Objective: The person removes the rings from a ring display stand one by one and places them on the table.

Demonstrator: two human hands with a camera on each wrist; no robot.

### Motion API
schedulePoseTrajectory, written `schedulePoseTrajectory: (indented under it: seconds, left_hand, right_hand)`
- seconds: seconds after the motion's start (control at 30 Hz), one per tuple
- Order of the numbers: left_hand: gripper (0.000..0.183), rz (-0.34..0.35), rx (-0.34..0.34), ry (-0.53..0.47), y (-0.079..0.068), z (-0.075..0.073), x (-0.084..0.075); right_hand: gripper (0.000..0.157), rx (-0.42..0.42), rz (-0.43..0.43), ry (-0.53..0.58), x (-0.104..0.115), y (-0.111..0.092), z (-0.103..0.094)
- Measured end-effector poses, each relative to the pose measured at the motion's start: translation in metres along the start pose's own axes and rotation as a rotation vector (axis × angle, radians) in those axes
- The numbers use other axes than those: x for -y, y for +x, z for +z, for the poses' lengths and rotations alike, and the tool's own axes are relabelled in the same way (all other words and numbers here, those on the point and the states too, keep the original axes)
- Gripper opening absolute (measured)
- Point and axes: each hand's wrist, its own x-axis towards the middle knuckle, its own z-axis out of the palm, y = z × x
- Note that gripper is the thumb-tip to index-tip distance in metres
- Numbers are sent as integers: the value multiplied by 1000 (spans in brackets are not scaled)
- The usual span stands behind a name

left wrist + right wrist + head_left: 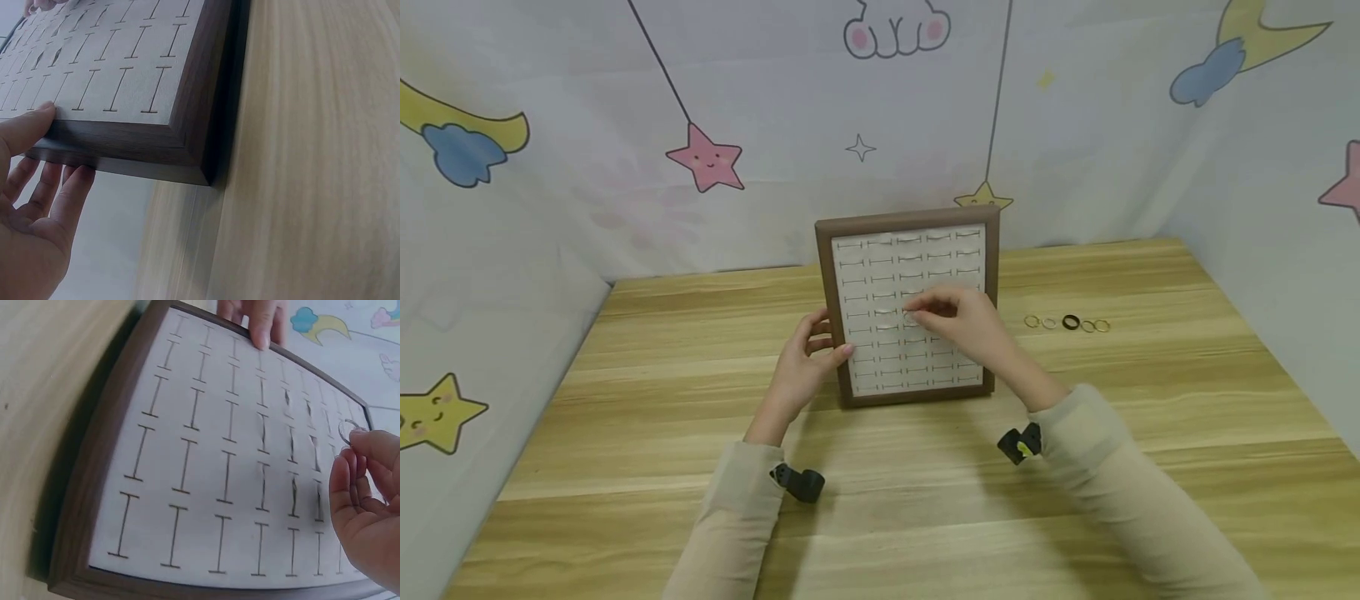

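Note:
A ring display board in a brown wooden frame (917, 398) stands tilted on the table, its pale panel (206, 544) cut with rows of I-shaped slots. My left hand (801, 367) grips the frame's left side, thumb on the front edge and fingers behind, as the left wrist view also shows. Thumb and fingertips of my right hand (970, 327) pinch a thin silver-looking ring (341, 431) close in front of the panel's middle. Whether the ring touches a slot I cannot tell. Some slots near the middle gape a little.
Several rings lie in a row on the wooden table (662, 358) right of the board, among them a black ring (1071, 322) and a gold ring (1102, 326). A white cloth backdrop (790, 100) with printed stars hangs behind the table and along its sides.

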Motion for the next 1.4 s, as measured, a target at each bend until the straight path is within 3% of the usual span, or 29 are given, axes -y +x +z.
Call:
schedulePoseTrajectory:
  seconds: [0.5, 0.73, 0.83, 0.97, 1.07, 1.23, 1.4]
  left_hand:
    - [68, 6, -4, -10, 0, -1, 1]
    - [68, 6, -2, -11, 1, 0, 0]
    - [68, 8, 0, -5, 0, -1, -1]
    - [69, 6, 2, -7, 0, -1, 0]
    - [69, 2, 0, -10, 1, -1, 1]
    - [69, -2, 1, -9, 1, -1, 1]
    - [69, -8, 2, -14, 0, -1, 0]
  right_hand:
    - [25, -57, 109, 81, -6, -2, -51]
    - [30, -179, 134, 210, -26, -8, -85]
    - [21, -237, 156, 261, -38, -11, -100]
    - [5, -286, 171, 416, -56, -16, -116]
    - [11, -313, 192, 519, -70, -20, -126]
    - [14, -345, 277, 520, -91, -29, -137]
    - [10, -345, 352, 453, -110, -35, -144]
